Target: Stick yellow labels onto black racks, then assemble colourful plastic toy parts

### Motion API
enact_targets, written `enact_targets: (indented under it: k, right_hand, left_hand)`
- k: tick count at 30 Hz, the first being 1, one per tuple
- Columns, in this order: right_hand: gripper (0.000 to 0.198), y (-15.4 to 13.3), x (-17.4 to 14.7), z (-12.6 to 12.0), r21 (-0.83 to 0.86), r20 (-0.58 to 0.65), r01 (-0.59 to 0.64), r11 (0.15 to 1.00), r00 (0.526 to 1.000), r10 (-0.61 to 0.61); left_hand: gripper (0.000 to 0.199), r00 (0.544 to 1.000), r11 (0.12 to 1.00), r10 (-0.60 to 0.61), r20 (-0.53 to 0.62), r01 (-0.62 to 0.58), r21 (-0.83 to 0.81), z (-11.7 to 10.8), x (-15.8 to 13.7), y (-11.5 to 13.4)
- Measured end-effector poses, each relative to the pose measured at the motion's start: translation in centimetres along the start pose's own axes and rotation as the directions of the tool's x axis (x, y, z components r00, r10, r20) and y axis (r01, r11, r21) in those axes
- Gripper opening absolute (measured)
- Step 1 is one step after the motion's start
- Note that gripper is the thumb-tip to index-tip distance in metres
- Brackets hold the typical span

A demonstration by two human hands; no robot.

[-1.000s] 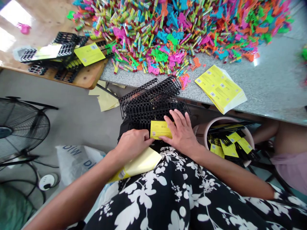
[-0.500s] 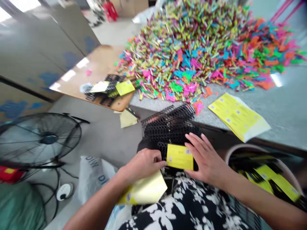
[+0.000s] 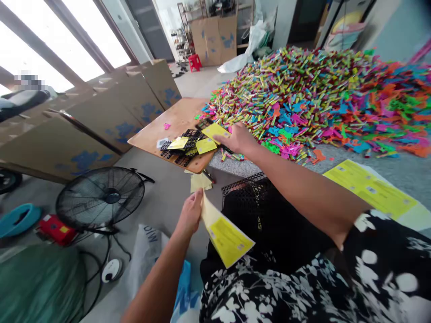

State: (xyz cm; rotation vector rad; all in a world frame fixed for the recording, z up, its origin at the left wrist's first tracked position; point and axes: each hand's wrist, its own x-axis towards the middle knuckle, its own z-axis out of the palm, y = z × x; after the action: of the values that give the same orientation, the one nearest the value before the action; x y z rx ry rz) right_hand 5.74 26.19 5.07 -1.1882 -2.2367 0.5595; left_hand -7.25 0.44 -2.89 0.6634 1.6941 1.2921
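Note:
My left hand (image 3: 191, 213) pinches the end of a yellow sticker sheet (image 3: 230, 242), which hangs over my lap with its pale backing curled. Out over the wooden board, my right hand (image 3: 238, 138) is closed on a black plastic grid piece (image 3: 204, 124) bearing a yellow label (image 3: 215, 131). Just below it on the board lie more black grid pieces (image 3: 183, 159), with yellow labels (image 3: 206, 145) on them. Another black lattice piece (image 3: 244, 184) rests at my lap, partly hidden by my right arm.
A large heap of small colourful plastic pieces (image 3: 289, 94) covers the stone table. More yellow sticker sheets (image 3: 370, 188) lie at its right front. A black fan (image 3: 112, 195) stands on the floor at left, near cardboard boxes (image 3: 94, 139). Paper scraps (image 3: 200, 181) lie below the board.
My right hand has moved from my lap forward and left to the board, carrying the labelled grid piece. My left hand has lifted the sticker sheet slightly. The view has tilted up.

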Motion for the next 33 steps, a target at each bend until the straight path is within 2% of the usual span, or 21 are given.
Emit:
enact_targets:
  k: [2, 4, 7, 10, 12, 14, 15, 17, 19, 20, 22, 23, 24, 25, 26, 27, 28, 29, 30, 31, 33]
  right_hand:
    - [0.076, -1.7, -0.1, 0.0, 0.125, -0.095, 0.072, 0.99, 0.994, -0.061]
    - [0.07, -2.4, -3.0, -0.7, 0.245, -0.054, 0.123, 0.962, 0.992, -0.113]
    - [0.063, -1.3, -9.5, -2.0, 0.424, 0.228, 0.028, 0.905, 0.964, -0.137]
    - [0.043, 1.3, -14.1, -2.8, 0.57, 0.523, -0.18, 0.801, 0.832, -0.185]
    - [0.03, 3.0, -15.3, -3.7, 0.605, 0.599, -0.289, 0.742, 0.779, -0.184]
    - [0.023, 4.2, -15.4, -5.3, 0.574, 0.638, -0.331, 0.749, 0.754, -0.156]
    - [0.021, 4.6, -15.1, -6.3, 0.539, 0.664, -0.325, 0.777, 0.731, -0.155]
    - [0.016, 5.2, -14.3, -8.7, 0.468, 0.729, -0.26, 0.844, 0.653, -0.203]
    - [0.014, 5.5, -13.4, -10.6, 0.427, 0.781, -0.181, 0.886, 0.568, -0.26]
    - [0.014, 5.6, -13.0, -11.2, 0.423, 0.799, -0.161, 0.892, 0.531, -0.283]
    - [0.015, 6.0, -12.2, -12.0, 0.432, 0.818, -0.146, 0.89, 0.478, -0.319]
    - [0.015, 6.2, -11.9, -12.1, 0.436, 0.819, -0.132, 0.89, 0.469, -0.331]
    - [0.015, 6.3, -11.8, -12.1, 0.432, 0.809, -0.098, 0.896, 0.481, -0.338]
    - [0.015, 6.4, -11.8, -12.0, 0.418, 0.776, -0.043, 0.907, 0.536, -0.332]
    - [0.015, 6.3, -11.9, -11.9, 0.386, 0.71, 0.026, 0.922, 0.63, -0.315]
    - [0.017, 6.1, -12.3, -11.7, 0.333, 0.594, 0.096, 0.938, 0.751, -0.288]
    - [0.018, 5.8, -12.9, -11.5, 0.261, 0.431, 0.154, 0.953, 0.865, -0.258]
    - [0.019, 5.4, -13.7, -11.1, 0.182, 0.244, 0.197, 0.963, 0.94, -0.238]
    - [0.019, 4.9, -14.6, -10.6, 0.107, 0.071, 0.233, 0.966, 0.968, -0.242]
    - [0.019, 4.5, -15.6, -10.0, 0.046, -0.05, 0.273, 0.961, 0.961, -0.27]
    - [0.022, 3.6, -17.6, -8.6, -0.031, -0.133, 0.365, 0.93, 0.921, -0.366]
  left_hand:
    - [0.067, 0.997, 0.989, -0.069, -0.047, 0.062, -0.135, 0.1, 0.2, 0.0]
    - [0.065, 0.99, 0.953, -0.118, -0.077, 0.091, -0.29, 0.2, 0.6, -0.2]
    - [0.062, 0.976, 0.881, -0.125, -0.18, 0.025, -0.473, 0.9, 1.2, -0.5]
    - [0.054, 0.952, 0.826, -0.096, -0.292, -0.088, -0.558, 2.3, 1.4, -0.7]
    - [0.051, 0.96, 0.839, -0.086, -0.265, -0.074, -0.54, 3.1, 1.0, -0.7]
    - [0.048, 0.981, 0.898, -0.041, -0.19, -0.047, -0.437, 3.4, 0.3, -0.4]
    - [0.047, 0.985, 0.932, 0.03, -0.17, -0.089, -0.35, 3.4, -0.1, 0.0]
    - [0.052, 0.959, 0.954, 0.261, -0.114, -0.275, -0.123, 3.1, -0.9, 1.2]
    - [0.059, 0.881, 0.877, 0.464, 0.094, -0.471, 0.094, 3.1, -1.5, 3.0]
    - [0.061, 0.828, 0.818, 0.502, 0.25, -0.548, 0.173, 3.2, -1.8, 3.9]
    - [0.057, 0.707, 0.696, 0.471, 0.527, -0.665, 0.271, 3.9, -2.2, 5.6]
    - [0.049, 0.659, 0.646, 0.432, 0.616, -0.703, 0.299, 4.4, -2.3, 6.2]
    - [0.039, 0.639, 0.616, 0.384, 0.667, -0.715, 0.331, 4.9, -2.4, 6.5]
    - [0.035, 0.653, 0.615, 0.334, 0.68, -0.698, 0.368, 5.4, -2.5, 6.7]
    - [0.036, 0.691, 0.64, 0.289, 0.662, -0.654, 0.404, 5.9, -2.5, 6.7]
    - [0.04, 0.743, 0.69, 0.252, 0.621, -0.587, 0.423, 6.4, -2.6, 6.5]
    - [0.042, 0.797, 0.762, 0.219, 0.563, -0.5, 0.411, 6.8, -2.7, 6.2]
    - [0.044, 0.844, 0.846, 0.182, 0.505, -0.396, 0.357, 7.1, -2.8, 5.8]
    - [0.047, 0.877, 0.921, 0.138, 0.46, -0.285, 0.267, 7.5, -3.0, 5.4]
    - [0.05, 0.894, 0.97, 0.092, 0.438, -0.18, 0.163, 7.9, -3.1, 5.1]
    - [0.052, 0.901, 0.999, 0.028, 0.433, -0.038, 0.013, 8.5, -3.3, 4.6]
